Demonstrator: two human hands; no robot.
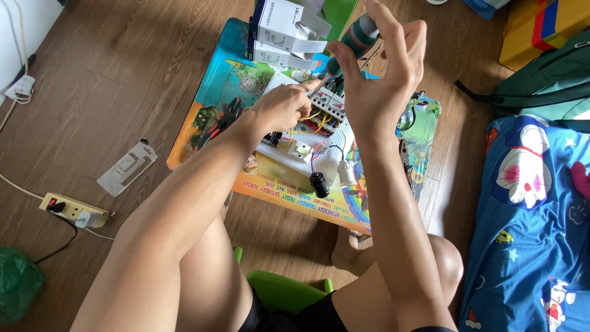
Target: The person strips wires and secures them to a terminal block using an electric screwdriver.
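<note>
The right hand (384, 74) is closed around the green handle of a screwdriver (357, 38), held upright with its shaft pointing down at the row of breakers (327, 109). The left hand (279, 109) pinches the shaft's tip there, resting on the white perforated board (307, 144) with its yellow and red wires. The board lies on a colourful tabletop (215, 92), beside white boxes (283, 31), pliers (221, 120) and a lamp socket (346, 174).

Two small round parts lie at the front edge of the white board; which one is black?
The left one, the black cylinder; the lamp socket beside it is white.
</note>
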